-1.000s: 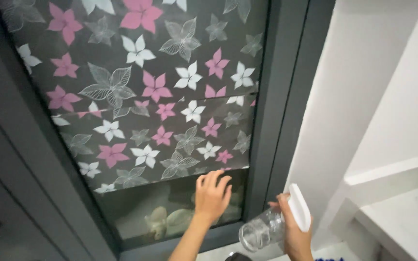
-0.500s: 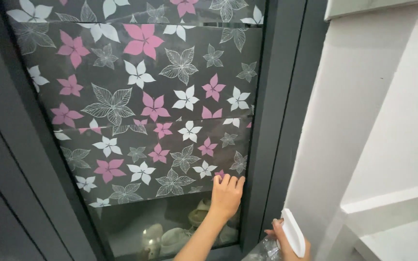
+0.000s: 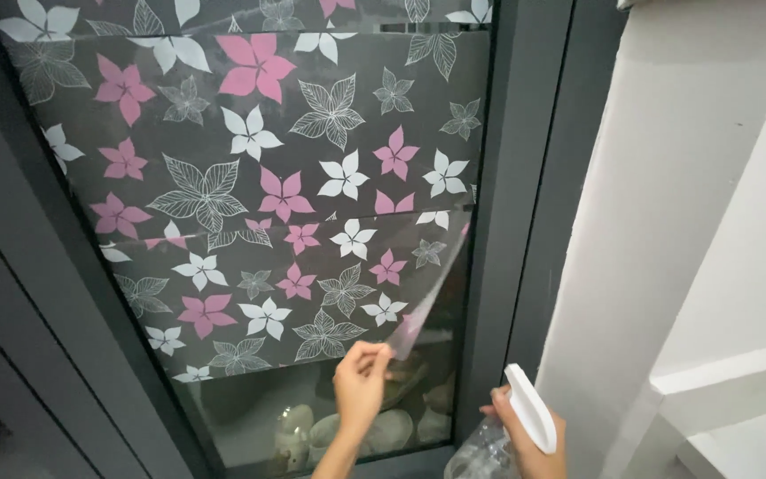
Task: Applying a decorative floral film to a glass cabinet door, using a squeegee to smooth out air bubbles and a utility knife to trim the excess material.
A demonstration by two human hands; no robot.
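— While my left hand [image 3: 361, 383] reaches up from below, where does the film sit?

— Right at my fingertips: I pinch the loose lower corner of the flowered window film [image 3: 268, 204], peeled away from the glass pane [image 3: 250, 417] near the dark frame [image 3: 511, 222].

— And your right hand [image 3: 525, 439]?

— Low, beside the frame, wrapped tight around the neck of a clear spray bottle [image 3: 489, 448], its white trigger [image 3: 531, 408] pointing upward.

— Anything in it?

— I cannot tell. Behind the bare glass stand pale dishes [image 3: 374, 430] on a shelf.
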